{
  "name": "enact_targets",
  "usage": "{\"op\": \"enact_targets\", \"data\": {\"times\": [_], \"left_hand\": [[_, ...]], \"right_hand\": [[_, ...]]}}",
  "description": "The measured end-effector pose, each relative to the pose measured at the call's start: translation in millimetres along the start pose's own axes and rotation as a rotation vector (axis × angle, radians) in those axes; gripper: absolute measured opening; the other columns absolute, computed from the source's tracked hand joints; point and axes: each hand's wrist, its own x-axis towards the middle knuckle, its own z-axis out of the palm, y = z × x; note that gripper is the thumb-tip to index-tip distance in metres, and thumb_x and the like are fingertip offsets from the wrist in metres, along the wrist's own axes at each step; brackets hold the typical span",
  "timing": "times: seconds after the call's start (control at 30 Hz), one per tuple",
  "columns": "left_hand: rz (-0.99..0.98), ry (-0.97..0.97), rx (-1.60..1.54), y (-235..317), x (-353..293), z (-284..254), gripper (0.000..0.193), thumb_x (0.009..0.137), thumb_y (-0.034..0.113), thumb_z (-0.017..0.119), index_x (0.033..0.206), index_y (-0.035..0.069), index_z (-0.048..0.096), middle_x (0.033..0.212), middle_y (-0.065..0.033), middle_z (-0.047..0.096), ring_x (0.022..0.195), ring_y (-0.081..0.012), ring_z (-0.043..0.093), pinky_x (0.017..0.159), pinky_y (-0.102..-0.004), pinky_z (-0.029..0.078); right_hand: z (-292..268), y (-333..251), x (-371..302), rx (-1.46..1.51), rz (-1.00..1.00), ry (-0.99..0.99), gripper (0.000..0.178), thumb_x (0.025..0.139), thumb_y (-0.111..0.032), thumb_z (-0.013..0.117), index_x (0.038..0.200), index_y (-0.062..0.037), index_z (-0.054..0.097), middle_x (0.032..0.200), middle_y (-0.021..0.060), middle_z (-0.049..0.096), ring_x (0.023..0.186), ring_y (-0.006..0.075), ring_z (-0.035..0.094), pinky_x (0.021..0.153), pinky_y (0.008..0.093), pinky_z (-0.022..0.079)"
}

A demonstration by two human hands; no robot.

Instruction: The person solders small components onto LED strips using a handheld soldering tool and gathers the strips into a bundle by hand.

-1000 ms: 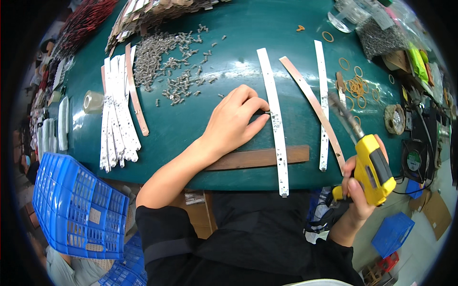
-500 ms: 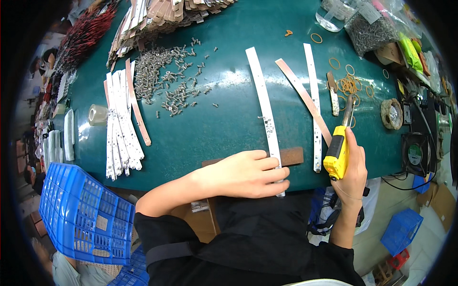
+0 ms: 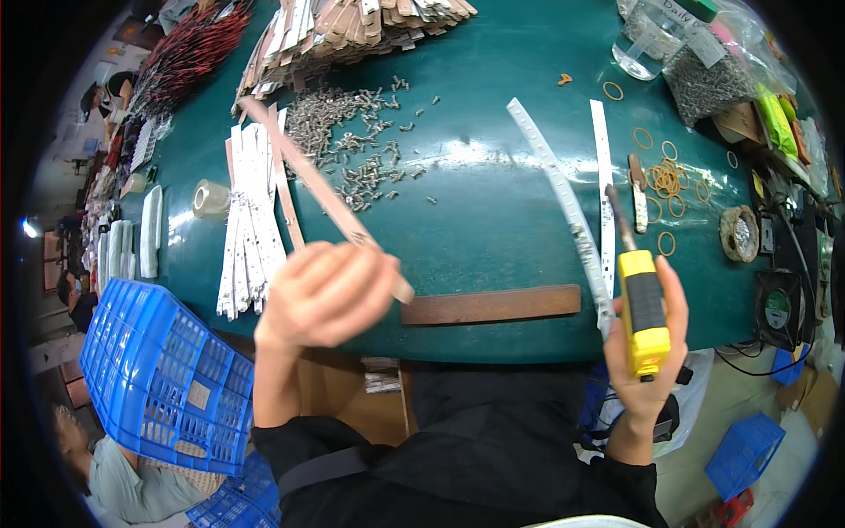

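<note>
Strip moved; L grip prob. nr lower end.

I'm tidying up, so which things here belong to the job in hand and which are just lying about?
In use, it seems:
- copper-coloured strip, left hand
- yellow soldering iron, right hand
- white strips
- metal bits
- brown bar

Apparently lying about:
- rubber bands
- tape roll
- blue basket

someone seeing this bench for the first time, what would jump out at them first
Probably the bright yellow-and-black tool in the right hand, at the right of the green table. Next might come the heap of small metal pieces toward the table's upper left, near the tan strip in the left hand. The big blue basket at lower left also stands out.
</note>
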Motion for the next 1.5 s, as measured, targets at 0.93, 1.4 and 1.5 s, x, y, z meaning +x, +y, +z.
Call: {"op": "enact_targets", "data": {"times": [0.93,1.4,1.5], "left_hand": [[-0.036,-0.2,-0.706,38,47,97,0.043,0.088,0.034,0.062,0.125,0.013,0.057,0.133,-0.0086,0.054,0.121,-0.0256,0.053,0.099,-0.0402,0.044],[-0.406,-0.246,-0.287,1,17,95,0.014,0.08,0.005,0.066,0.094,0.004,0.064,0.088,-0.0094,0.059,0.083,-0.0262,0.06,0.071,-0.0351,0.051],[-0.631,-0.157,-0.658,8,28,93,0.008,0.086,0.005,0.065,0.094,0.002,0.062,0.088,-0.007,0.06,0.08,-0.0187,0.061,0.072,-0.029,0.049]], "right_hand": [[-17,17,-13,1.06,0.313,0.066,0.06,0.081,-0.009,0.058,0.132,0.0103,0.031,0.105,0.0177,0.044,0.093,0.0188,0.044,0.046,0.0171,0.048],[-8,9,-13,1.139,0.351,0.05,0.062,0.079,-0.009,0.058,0.131,0.0117,0.032,0.1,0.0193,0.046,0.088,0.0196,0.046,0.042,0.0174,0.047],[-4,7,-12,1.252,0.433,0.039,0.058,0.079,-0.01,0.058,0.128,0.0113,0.035,0.099,0.019,0.048,0.087,0.0206,0.048,0.042,0.0192,0.047]]}}
